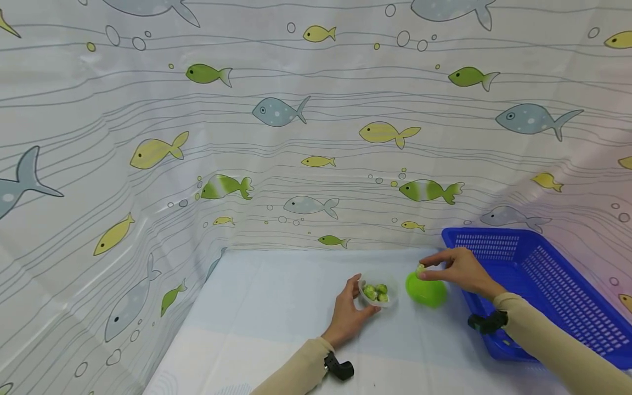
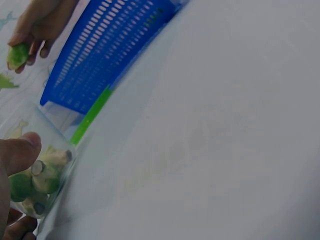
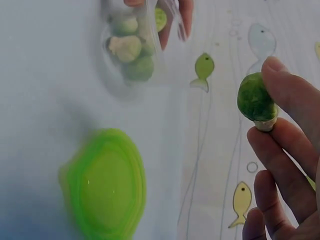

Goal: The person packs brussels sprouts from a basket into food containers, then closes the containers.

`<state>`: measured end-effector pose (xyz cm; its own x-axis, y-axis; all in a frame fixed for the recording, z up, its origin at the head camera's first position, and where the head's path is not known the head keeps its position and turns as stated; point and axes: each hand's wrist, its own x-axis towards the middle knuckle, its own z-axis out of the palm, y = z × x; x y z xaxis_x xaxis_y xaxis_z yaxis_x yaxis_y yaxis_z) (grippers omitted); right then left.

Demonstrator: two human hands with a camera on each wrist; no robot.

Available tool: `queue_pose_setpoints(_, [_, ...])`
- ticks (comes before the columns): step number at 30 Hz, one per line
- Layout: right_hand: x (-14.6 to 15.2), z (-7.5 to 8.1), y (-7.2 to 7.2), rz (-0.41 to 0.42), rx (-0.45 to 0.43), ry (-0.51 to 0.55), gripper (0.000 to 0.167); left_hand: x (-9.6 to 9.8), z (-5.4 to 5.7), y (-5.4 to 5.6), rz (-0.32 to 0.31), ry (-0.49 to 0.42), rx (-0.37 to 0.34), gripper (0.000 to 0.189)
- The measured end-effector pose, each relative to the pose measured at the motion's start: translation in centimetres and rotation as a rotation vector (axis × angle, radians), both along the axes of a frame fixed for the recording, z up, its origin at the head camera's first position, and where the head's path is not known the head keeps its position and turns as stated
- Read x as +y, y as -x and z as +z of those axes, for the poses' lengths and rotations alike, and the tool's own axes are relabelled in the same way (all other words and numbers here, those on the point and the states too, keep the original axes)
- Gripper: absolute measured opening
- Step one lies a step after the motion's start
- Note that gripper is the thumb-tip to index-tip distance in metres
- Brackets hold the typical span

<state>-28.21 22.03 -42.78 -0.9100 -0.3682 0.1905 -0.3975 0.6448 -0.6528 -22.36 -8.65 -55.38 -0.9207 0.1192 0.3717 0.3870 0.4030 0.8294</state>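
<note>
Hands [image 3: 287, 174], sprout [image 3: 254, 97] stem [image 3: 265, 124] clearest from right wrist

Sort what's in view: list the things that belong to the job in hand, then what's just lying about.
Belongs to the job:
clear container, held by the left hand
sprouts inside it
single sprout, pinched by the right hand
green lid, probably the container's

Seemingly just there:
blue basket, no hand on it
fish-print sheet, a backdrop

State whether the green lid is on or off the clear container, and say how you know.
Off: the green lid lies on the table beside the clear container, whose uncovered top shows the sprouts inside.
</note>
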Motion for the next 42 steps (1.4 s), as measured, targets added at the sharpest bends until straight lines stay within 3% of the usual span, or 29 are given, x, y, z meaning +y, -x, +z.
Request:
queue_pose_setpoints(19, [-5.1,-2.2,0.4,0.105,-0.045,0.034,0.035,0.0,0.2,0.0,-0.011,-0.010,-0.018,0.085])
queue_pose_setpoints(26, [-6.6,-2.1,0.1,0.118,-0.031,0.005,0.035,0.0,0.0,0.1,-0.009,-0.013,0.000,0.086])
queue_pose_setpoints(34, [-8.2,-3.2,-0.1,0.099,0.012,-0.030,0.029,0.0,0.0,0.1,-0.004,-0.019,-0.003,0.085])
queue_pose_setpoints(42, [-9.1,-3.8,-0.2,0.094,0.033,-0.033,0.034,0.0,0.0,0.1,0.003,-0.016,0.000,0.085])
